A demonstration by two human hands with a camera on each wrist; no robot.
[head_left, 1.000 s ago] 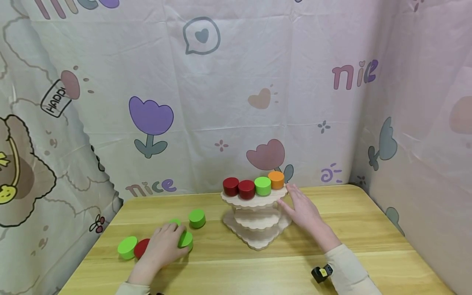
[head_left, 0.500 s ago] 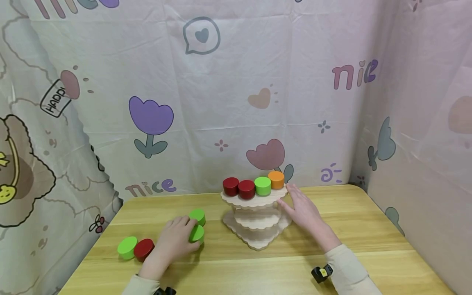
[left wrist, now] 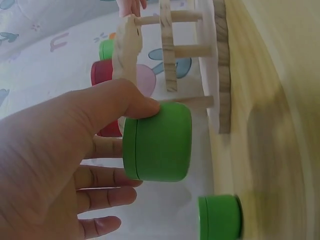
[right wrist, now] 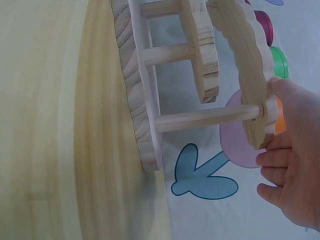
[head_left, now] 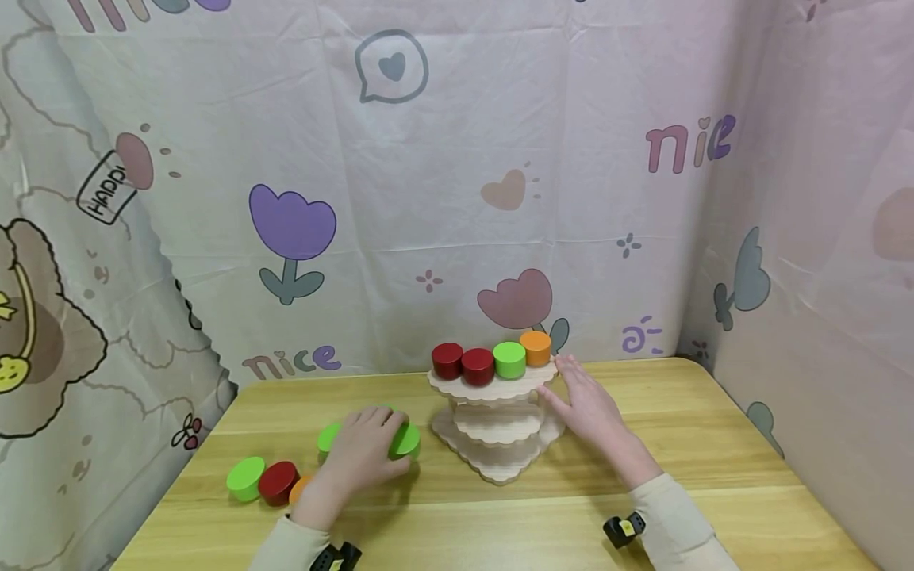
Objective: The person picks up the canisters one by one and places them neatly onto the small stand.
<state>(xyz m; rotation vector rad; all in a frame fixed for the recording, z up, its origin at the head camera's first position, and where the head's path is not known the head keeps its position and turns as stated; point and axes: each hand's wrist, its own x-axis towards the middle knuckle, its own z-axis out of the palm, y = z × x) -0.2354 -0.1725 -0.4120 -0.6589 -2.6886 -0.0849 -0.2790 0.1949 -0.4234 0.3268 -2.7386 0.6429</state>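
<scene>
My left hand point(head_left: 360, 454) pinches a green round block point(left wrist: 162, 145) between thumb and fingers, lifted off the tabletop in the left wrist view. On the right, my right hand point(head_left: 589, 404) holds the edge of the top tier of a tiered wooden stand point(head_left: 496, 426). Its thumb point(right wrist: 282, 86) presses the scalloped rim, and its other fingers lie behind the tier. Two red blocks point(head_left: 478, 366), one green block point(head_left: 510, 360) and one orange block point(head_left: 535, 348) line the top tier.
Left of the stand lie a green block point(head_left: 246, 478), a red block point(head_left: 278, 482) and a partly hidden orange block point(head_left: 299, 488). Another green block point(head_left: 328, 437) shows beside my left hand. A printed cloth point(head_left: 428, 198) hangs behind the wooden table point(head_left: 543, 527).
My left hand has moved right toward the stand, carrying the green block and uncovering the orange block and another green one. My right hand stays on the stand.
</scene>
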